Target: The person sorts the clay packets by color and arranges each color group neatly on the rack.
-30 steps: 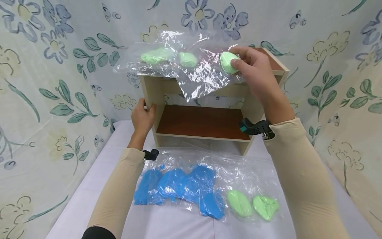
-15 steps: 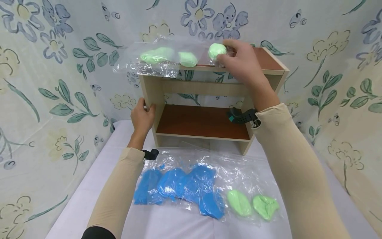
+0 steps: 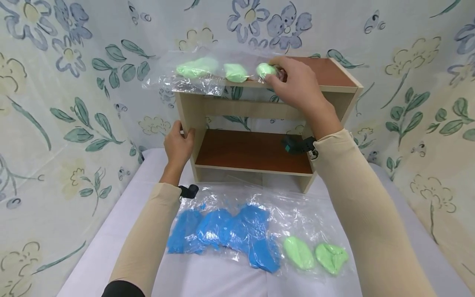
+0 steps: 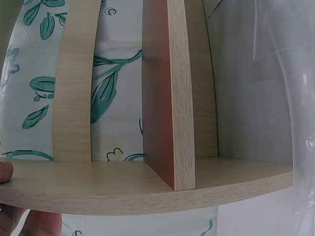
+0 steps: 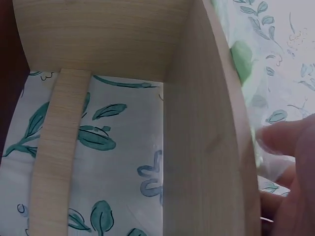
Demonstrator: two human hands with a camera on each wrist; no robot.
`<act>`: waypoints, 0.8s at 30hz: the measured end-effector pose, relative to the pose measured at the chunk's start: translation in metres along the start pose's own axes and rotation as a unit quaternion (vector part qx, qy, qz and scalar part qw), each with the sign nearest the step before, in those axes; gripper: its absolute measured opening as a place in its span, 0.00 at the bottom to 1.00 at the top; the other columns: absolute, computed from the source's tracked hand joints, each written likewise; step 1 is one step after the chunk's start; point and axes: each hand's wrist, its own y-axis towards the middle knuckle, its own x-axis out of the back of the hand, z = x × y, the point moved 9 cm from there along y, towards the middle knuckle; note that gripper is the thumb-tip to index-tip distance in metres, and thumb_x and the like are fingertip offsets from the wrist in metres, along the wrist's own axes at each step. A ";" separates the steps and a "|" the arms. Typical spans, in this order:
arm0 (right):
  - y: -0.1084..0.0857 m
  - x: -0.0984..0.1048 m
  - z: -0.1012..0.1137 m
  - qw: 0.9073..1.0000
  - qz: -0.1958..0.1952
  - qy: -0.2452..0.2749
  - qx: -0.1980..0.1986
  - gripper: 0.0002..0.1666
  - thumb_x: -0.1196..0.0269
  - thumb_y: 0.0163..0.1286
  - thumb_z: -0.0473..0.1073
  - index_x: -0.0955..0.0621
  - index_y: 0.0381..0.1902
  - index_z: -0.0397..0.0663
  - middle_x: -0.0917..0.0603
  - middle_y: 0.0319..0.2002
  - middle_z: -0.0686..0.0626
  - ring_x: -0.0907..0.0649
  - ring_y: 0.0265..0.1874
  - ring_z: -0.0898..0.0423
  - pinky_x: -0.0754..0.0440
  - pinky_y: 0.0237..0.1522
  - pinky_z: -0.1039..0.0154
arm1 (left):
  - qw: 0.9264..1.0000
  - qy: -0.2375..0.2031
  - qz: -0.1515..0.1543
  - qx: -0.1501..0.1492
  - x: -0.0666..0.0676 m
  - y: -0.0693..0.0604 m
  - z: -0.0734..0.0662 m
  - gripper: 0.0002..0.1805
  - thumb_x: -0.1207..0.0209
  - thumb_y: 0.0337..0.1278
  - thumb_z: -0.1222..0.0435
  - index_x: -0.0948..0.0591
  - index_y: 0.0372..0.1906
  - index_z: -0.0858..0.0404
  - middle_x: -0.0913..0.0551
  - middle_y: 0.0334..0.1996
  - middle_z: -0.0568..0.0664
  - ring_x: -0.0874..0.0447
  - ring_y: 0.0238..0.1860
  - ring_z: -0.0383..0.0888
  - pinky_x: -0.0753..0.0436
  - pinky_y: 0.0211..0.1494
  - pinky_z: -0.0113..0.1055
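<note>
In the head view, my right hand (image 3: 297,84) pinches a rounded pale green lump wrapped in clear plastic (image 3: 265,70) at the front edge of the small wooden shelf unit's brown top board (image 3: 326,70); my hand covers the lump's right side. My left hand (image 3: 178,142) is clamped on the unit's left side panel (image 3: 191,132), some fingers hidden behind it. Toward the top's left front corner, a glossy clear bag (image 3: 196,86) overhangs the edge, veiling two more pale green lumps (image 3: 235,73). Below, on the white-clothed table (image 3: 215,276), whose near edge is cut off, sheen breaks up the flat blue pieces (image 3: 231,233) and two green lumps (image 3: 298,252) under film.

In the left wrist view, only my fingertips show, straddling the panel at the lower left corner.

In the right wrist view, my hand is cropped at the right; I cannot tell which lump the green patch (image 5: 241,61) past the board's edge belongs to.
</note>
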 end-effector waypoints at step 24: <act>-0.029 0.008 0.015 0.973 -0.160 0.072 0.148 0.29 0.51 0.77 0.46 0.31 0.70 0.39 0.29 0.70 0.39 0.35 0.73 0.45 0.44 0.76 0.50 | 1.000 -0.001 -0.008 0.006 -0.001 0.000 0.001 0.16 0.44 0.65 0.56 0.22 0.49 0.63 0.12 0.47 0.58 0.10 0.44 0.56 0.15 0.44 0.52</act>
